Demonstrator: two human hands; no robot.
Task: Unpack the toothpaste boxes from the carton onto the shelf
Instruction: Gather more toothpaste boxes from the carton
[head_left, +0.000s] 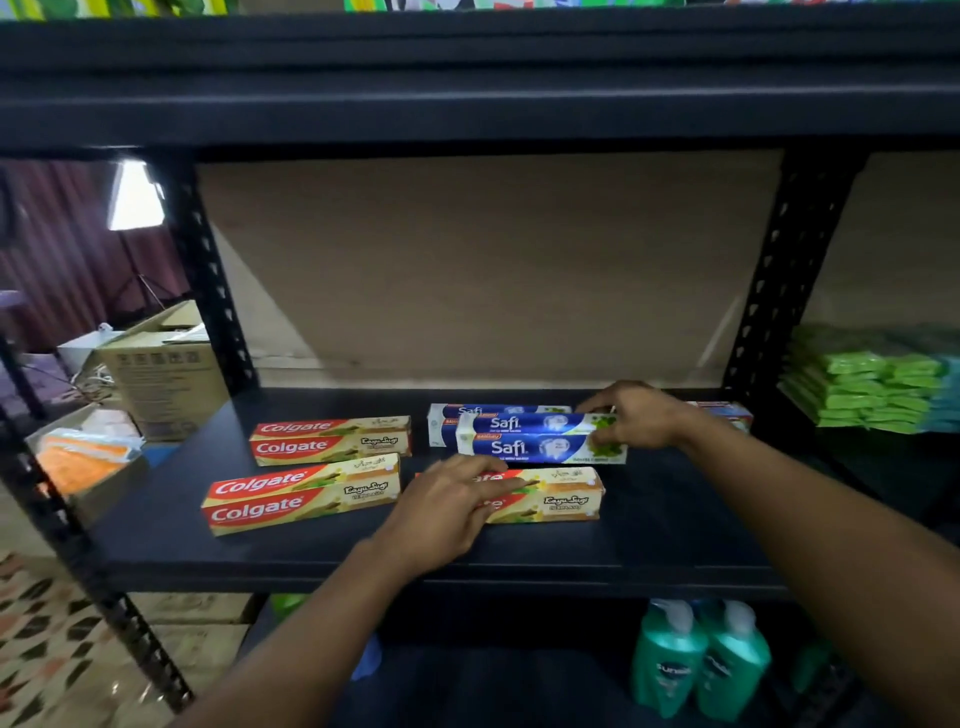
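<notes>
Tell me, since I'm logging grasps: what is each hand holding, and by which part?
The right hand grips the front Safi box at its right end. The left hand holds nothing; its fingers lie flat on a Colgate box.

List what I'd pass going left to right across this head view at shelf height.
cardboard box → rear Colgate box → front Safi box → green packs

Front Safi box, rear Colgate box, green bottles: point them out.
Front Safi box (519, 448), head view, blue front face.
Rear Colgate box (332, 446), head view, front face.
Green bottles (670, 670), head view, left bottle's body.
</notes>
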